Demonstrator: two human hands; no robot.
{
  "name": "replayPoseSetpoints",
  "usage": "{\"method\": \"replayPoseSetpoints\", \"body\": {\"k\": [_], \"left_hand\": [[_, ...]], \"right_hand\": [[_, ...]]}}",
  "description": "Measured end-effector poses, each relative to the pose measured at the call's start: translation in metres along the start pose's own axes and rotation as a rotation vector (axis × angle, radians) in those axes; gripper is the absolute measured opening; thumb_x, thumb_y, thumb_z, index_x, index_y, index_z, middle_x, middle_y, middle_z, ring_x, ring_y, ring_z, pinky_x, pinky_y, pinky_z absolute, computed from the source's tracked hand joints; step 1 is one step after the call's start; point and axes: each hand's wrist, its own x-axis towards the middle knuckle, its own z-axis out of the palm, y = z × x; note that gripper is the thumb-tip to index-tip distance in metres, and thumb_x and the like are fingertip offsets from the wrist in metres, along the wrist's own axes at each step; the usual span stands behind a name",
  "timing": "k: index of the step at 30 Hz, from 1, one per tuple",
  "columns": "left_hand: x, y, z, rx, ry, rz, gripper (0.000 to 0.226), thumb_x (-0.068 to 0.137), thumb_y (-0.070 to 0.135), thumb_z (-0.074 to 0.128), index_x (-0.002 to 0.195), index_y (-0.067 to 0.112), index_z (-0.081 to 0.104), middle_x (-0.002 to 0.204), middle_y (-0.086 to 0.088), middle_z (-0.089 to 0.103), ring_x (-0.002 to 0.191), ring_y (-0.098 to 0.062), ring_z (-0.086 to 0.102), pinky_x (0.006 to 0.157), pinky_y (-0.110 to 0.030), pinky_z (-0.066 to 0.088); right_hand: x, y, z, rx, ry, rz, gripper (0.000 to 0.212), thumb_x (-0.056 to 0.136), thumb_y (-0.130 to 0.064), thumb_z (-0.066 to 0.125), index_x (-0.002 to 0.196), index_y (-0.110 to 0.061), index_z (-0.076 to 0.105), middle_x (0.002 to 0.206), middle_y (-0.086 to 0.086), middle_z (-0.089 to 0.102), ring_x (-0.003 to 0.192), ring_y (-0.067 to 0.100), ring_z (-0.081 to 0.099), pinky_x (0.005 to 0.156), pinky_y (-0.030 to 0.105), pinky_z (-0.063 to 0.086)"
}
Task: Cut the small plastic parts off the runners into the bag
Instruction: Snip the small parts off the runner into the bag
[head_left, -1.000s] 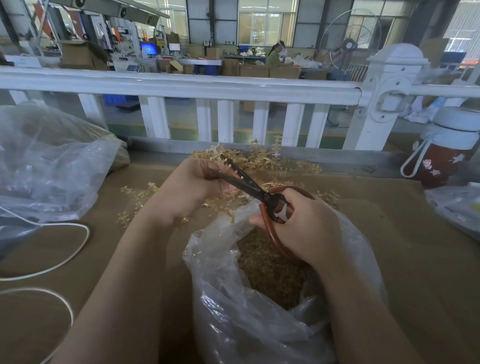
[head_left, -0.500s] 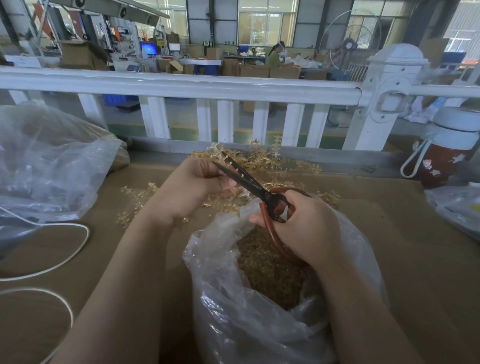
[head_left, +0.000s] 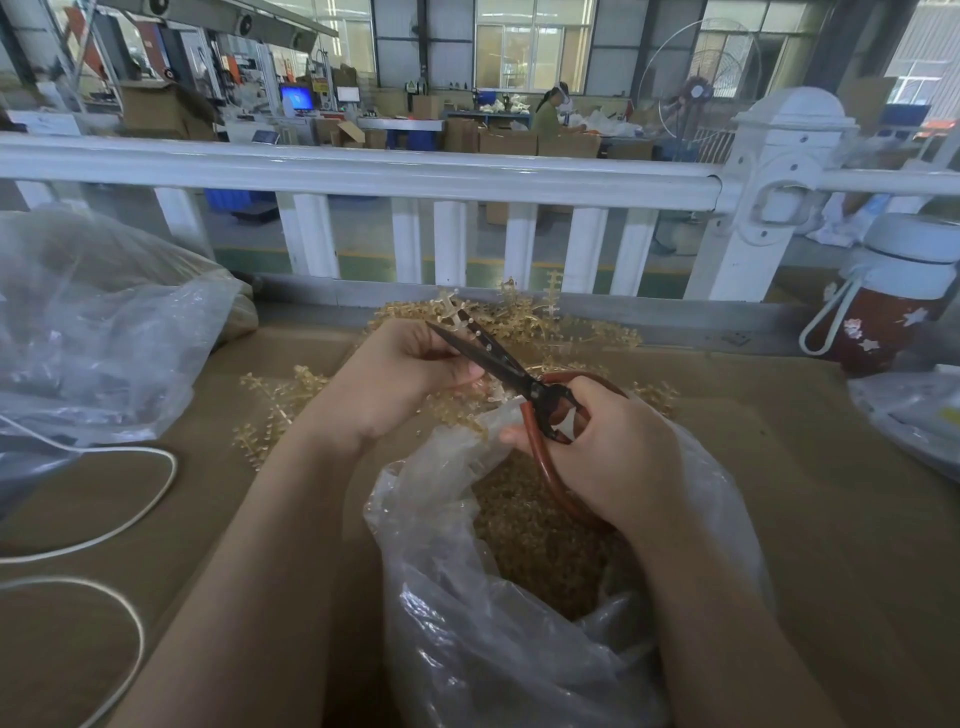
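Nearest the camera, the clear plastic bag stands open on the brown table, its mouth facing up and already well filled with small amber cut parts. Directly above that mouth, the right hand has its fingers curled through the red-brown loop handles of the scissors; the dark blades run up and to the left from the pivot, and appear slightly parted, though the gap at the tips is hard to read. Just left of the blades, the left hand pinches a runner between thumb and fingers, holding it roughly upright so that its stem crosses the blades near their far end. The coming cut turns on that crossing: the runner lies up and left of the right hand, beyond the bag's far rim rather than squarely over it, so I judge freed parts may drop short of the mouth unless the work sits lower. The runner's lower stem is hidden inside the left palm, and which part sits between the blades cannot be made out. Farther back, a heap of uncut runners lies against the table's edge, below the white railing
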Motion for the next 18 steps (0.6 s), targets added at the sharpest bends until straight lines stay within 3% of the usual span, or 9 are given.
{"method": "replayPoseSetpoints", "body": {"k": [5, 7, 10, 12, 15, 18], "left_hand": [[0.001, -0.003, 0.002, -0.026, -0.026, 0.031, 0.016, 0.09, 0.001, 0.065, 0.09, 0.013, 0.076, 0.094, -0.02, 0.074, 0.091, -0.032, 0.07, 0.088, -0.034, 0.056], [0.002, -0.006, 0.002, -0.037, -0.034, 0.041, 0.016, 0.09, 0.002, 0.065, 0.092, 0.013, 0.076, 0.095, -0.018, 0.074, 0.092, -0.034, 0.069, 0.087, -0.032, 0.057], [0.002, -0.01, 0.002, -0.057, -0.045, 0.049, 0.017, 0.091, 0.004, 0.065, 0.089, 0.017, 0.077, 0.087, -0.013, 0.074, 0.081, -0.022, 0.068, 0.076, -0.022, 0.054], [0.002, -0.013, 0.003, -0.077, -0.042, 0.044, 0.011, 0.09, 0.007, 0.065, 0.09, 0.009, 0.076, 0.084, -0.017, 0.07, 0.076, -0.017, 0.062, 0.074, -0.02, 0.05], [0.003, -0.017, 0.003, -0.133, -0.032, 0.03, 0.018, 0.09, 0.009, 0.064, 0.099, -0.005, 0.07, 0.095, -0.029, 0.068, 0.085, -0.024, 0.062, 0.083, -0.026, 0.052], [0.003, -0.019, 0.005, -0.294, 0.003, -0.011, 0.022, 0.092, 0.007, 0.061, 0.108, -0.007, 0.064, 0.098, -0.018, 0.071, 0.089, -0.023, 0.066, 0.086, -0.031, 0.054]], "right_hand": [[0.0, 0.001, 0.0, 0.026, 0.012, 0.006, 0.059, 0.067, -0.087, 0.055, 0.087, -0.033, 0.065, 0.074, -0.024, 0.061, 0.069, -0.008, 0.055, 0.057, 0.012, 0.04], [0.0, 0.001, 0.0, 0.031, 0.004, 0.011, 0.059, 0.068, -0.087, 0.056, 0.088, -0.033, 0.066, 0.075, -0.025, 0.061, 0.069, -0.008, 0.055, 0.057, 0.01, 0.039], [0.0, -0.001, 0.0, 0.053, 0.004, 0.022, 0.061, 0.067, -0.087, 0.055, 0.09, -0.033, 0.068, 0.072, -0.027, 0.058, 0.067, -0.009, 0.054, 0.056, 0.008, 0.037], [0.0, -0.001, 0.001, 0.072, -0.013, 0.034, 0.063, 0.065, -0.087, 0.053, 0.092, -0.033, 0.069, 0.072, -0.029, 0.057, 0.066, -0.009, 0.055, 0.056, 0.008, 0.036], [0.001, 0.0, 0.002, 0.076, -0.027, 0.049, 0.062, 0.065, -0.087, 0.054, 0.093, -0.033, 0.07, 0.073, -0.027, 0.06, 0.066, -0.008, 0.056, 0.055, 0.009, 0.039], [0.002, 0.001, 0.003, 0.058, -0.02, 0.061, 0.062, 0.067, -0.086, 0.058, 0.09, -0.03, 0.07, 0.073, -0.018, 0.066, 0.064, -0.001, 0.059, 0.057, 0.017, 0.05]]}}
